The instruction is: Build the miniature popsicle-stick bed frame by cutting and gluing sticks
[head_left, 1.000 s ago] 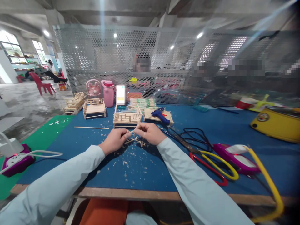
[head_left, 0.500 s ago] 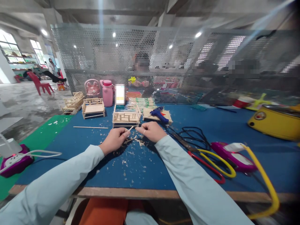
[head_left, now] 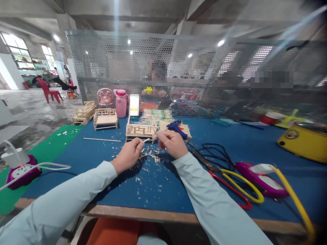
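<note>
A short thin wooden stick (head_left: 146,140) is pinched in my left hand (head_left: 129,153), its tip pointing up and to the right. My right hand (head_left: 173,143) is curled beside that tip, thumb and fingers drawn together; they are blurred, and whatever they hold cannot be made out. Just beyond both hands stands a small bench-like frame of wooden sticks (head_left: 141,130). A blue glue gun (head_left: 176,129) rests on a pale stick-built panel (head_left: 188,136) behind my right hand. Small wood scraps (head_left: 154,157) lie on the blue tabletop (head_left: 122,190) below the hands.
More stick-built miniature furniture (head_left: 105,119) stands back left, near a pink bottle (head_left: 121,104) and a lit phone (head_left: 134,105). Large scissors (head_left: 231,185), black cable and a purple power strip (head_left: 262,178) lie right. A yellow pot (head_left: 304,141) sits far right. A mesh screen (head_left: 112,64) rises behind.
The view has shifted slightly, so everything sits a little further right. My right hand's fingers have moved and blurred near the stick's tip; my left hand still holds the stick.
</note>
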Demonstrator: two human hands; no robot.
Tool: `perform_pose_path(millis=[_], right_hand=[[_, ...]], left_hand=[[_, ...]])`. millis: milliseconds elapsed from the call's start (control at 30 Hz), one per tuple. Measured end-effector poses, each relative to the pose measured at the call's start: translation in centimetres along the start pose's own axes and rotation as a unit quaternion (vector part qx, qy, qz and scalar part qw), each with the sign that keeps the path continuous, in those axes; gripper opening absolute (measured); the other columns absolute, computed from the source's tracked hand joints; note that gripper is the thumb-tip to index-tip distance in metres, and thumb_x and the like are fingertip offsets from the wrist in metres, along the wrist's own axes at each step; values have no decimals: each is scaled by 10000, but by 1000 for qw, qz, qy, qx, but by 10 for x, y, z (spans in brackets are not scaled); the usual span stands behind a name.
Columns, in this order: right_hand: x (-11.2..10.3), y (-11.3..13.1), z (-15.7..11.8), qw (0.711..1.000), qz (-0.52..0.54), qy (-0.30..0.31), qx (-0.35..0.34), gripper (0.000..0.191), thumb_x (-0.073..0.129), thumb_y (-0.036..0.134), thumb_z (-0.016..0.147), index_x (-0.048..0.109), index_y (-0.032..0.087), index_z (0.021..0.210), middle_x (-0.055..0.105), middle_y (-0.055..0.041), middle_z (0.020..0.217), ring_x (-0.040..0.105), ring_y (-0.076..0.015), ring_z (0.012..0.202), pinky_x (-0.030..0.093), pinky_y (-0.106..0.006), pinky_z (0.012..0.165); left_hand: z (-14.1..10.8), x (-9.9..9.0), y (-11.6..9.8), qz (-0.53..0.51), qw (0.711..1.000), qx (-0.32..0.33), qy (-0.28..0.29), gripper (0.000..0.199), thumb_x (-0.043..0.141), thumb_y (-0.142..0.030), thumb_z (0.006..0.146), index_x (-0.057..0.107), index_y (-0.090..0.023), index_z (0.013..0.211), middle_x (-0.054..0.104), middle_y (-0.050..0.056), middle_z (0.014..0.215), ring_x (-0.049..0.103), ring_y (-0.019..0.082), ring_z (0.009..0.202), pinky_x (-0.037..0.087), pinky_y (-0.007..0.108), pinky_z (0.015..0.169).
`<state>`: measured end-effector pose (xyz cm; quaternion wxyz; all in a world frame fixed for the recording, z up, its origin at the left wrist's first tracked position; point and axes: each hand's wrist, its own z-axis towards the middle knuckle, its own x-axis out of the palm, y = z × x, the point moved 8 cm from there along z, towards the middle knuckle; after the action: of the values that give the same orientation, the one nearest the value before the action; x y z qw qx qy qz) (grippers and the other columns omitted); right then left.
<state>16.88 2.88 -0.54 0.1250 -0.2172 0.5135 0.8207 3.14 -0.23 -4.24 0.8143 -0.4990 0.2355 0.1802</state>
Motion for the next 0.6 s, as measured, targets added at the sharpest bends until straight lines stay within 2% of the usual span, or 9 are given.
perform_pose_path(millis=[67, 100, 167, 200, 267, 367, 467, 600], right_hand=[[-31, -6, 3, 991, -46, -129, -4, 388, 445, 455, 771, 554, 156, 548, 423, 29, 405, 399, -91, 405, 350, -237, 464], [-42, -9, 3, 982, -54, -178, -5, 346, 458, 439, 766, 562, 154, 598, 420, 35, 421, 391, -88, 407, 347, -233, 461], [-53, -17, 5, 974, -34, -223, -14, 265, 531, 371, 717, 573, 153, 861, 492, 34, 545, 406, -79, 432, 365, -220, 468], [-52, -20, 7, 975, -16, -221, -24, 363, 566, 331, 681, 530, 162, 1000, 529, 26, 634, 418, -74, 448, 381, -217, 480], [-41, -22, 11, 983, 10, -175, -49, 520, 604, 273, 625, 462, 179, 1116, 561, -1, 779, 445, -69, 494, 416, -224, 529], [-7, -20, 12, 997, 0, -26, -67, 333, 582, 298, 655, 568, 162, 958, 581, -16, 750, 488, -94, 572, 434, -252, 609], [22, -17, 4, 993, -29, 100, -52, 233, 559, 347, 691, 629, 151, 796, 603, -22, 681, 511, -118, 603, 424, -263, 616], [30, -11, -1, 990, -48, 123, -52, 209, 549, 342, 699, 634, 152, 711, 604, -12, 641, 497, -115, 579, 404, -257, 592]], left_hand=[[1, 2, -1, 24, 999, 18, 14, 303, 333, -355, 863, 451, -171, 653, 473, -32, 556, 424, 101, 540, 302, 222, 541], [1, 2, 0, 36, 999, 26, 18, 307, 344, -352, 858, 462, -167, 644, 469, -31, 561, 413, 101, 542, 292, 221, 536], [3, 3, 2, 50, 998, 30, 19, 324, 358, -356, 851, 476, -160, 622, 461, -31, 556, 395, 98, 541, 281, 220, 533], [4, 3, 4, 52, 998, 28, 20, 332, 363, -360, 849, 481, -157, 613, 463, -31, 552, 393, 97, 540, 279, 218, 533], [5, 3, 7, 51, 998, 23, 22, 343, 377, -370, 843, 492, -152, 604, 472, -31, 548, 392, 95, 541, 278, 213, 536], [5, 2, 9, 59, 998, 21, 21, 358, 402, -386, 830, 499, -146, 583, 452, -37, 530, 367, 88, 532, 262, 210, 527], [4, 2, 7, 59, 998, 27, 22, 373, 407, -390, 827, 494, -143, 562, 399, -43, 507, 335, 83, 524, 248, 207, 516], [2, 4, 3, 41, 998, 37, 36, 382, 400, -399, 830, 505, -140, 570, 394, -45, 508, 333, 79, 521, 251, 197, 508]])
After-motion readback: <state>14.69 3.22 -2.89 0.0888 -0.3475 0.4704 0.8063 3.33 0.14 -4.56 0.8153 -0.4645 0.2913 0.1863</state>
